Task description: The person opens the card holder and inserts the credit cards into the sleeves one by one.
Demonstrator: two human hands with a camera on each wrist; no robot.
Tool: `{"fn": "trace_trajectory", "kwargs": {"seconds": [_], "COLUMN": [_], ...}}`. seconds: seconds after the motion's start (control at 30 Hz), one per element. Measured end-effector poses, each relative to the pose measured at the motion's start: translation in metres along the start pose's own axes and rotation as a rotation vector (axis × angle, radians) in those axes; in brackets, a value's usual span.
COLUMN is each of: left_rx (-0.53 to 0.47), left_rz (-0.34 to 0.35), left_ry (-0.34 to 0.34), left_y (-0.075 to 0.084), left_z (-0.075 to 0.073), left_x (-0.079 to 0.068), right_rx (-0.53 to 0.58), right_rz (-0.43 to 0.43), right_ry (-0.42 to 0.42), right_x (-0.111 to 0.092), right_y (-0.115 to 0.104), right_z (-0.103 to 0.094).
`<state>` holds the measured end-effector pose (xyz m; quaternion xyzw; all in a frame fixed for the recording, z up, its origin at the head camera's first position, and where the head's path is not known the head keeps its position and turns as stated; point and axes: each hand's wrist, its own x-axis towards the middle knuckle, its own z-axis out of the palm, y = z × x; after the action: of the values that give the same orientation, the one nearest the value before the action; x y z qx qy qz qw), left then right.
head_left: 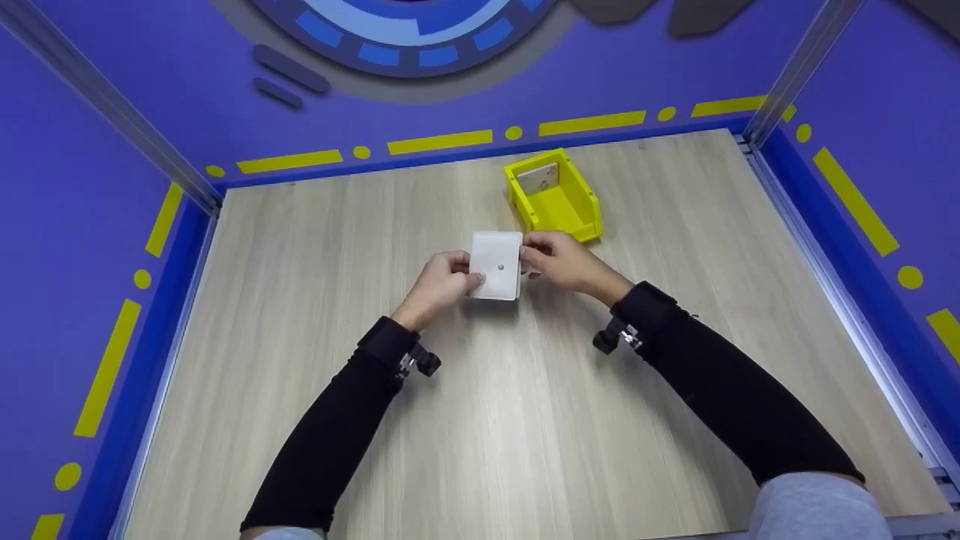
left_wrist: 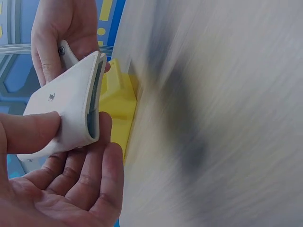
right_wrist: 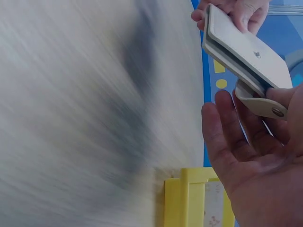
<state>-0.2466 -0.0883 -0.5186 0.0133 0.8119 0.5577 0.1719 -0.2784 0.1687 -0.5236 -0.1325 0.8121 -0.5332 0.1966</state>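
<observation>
A small white wallet [head_left: 491, 251] with a metal stud on its cover is held above the wooden table [head_left: 420, 450]. My left hand [head_left: 439, 283] grips its left side, thumb [left_wrist: 40, 128] on the cover and fingers beneath. At the right edge, my right hand [head_left: 564, 259] has its thumb against the wallet's side, in the gap under the cover. The closing strap [right_wrist: 265, 107] with its snap button hangs loose beside that thumb. Several right fingers [right_wrist: 232, 125] extend below the strap. In the left wrist view, the wallet's dark inner layers show along its edge.
Just behind the right hand stands a yellow bin [head_left: 589, 196], with a pale printed card [head_left: 538, 178] against its inner wall. Blue panels with yellow markings [head_left: 439, 142] border the table at the back and both sides.
</observation>
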Motion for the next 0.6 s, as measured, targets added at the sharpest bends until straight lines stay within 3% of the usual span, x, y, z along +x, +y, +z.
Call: {"fn": "trace_trajectory", "kwargs": {"seconds": [0.33, 0.6], "left_rx": [0.047, 0.006], "left_rz": [0.019, 0.013], "left_ry": [-0.019, -0.068], "left_y": [-0.0024, -0.0033], "left_z": [0.0016, 0.0018], "left_x": [0.0006, 0.0017], "right_rx": [-0.029, -0.031], "right_rz": [-0.044, -0.059], "right_ry": [-0.032, -0.084], "right_x": [-0.0022, -0.004], "right_y": [-0.0017, -0.0025], "right_z": [0.001, -0.0014]}}
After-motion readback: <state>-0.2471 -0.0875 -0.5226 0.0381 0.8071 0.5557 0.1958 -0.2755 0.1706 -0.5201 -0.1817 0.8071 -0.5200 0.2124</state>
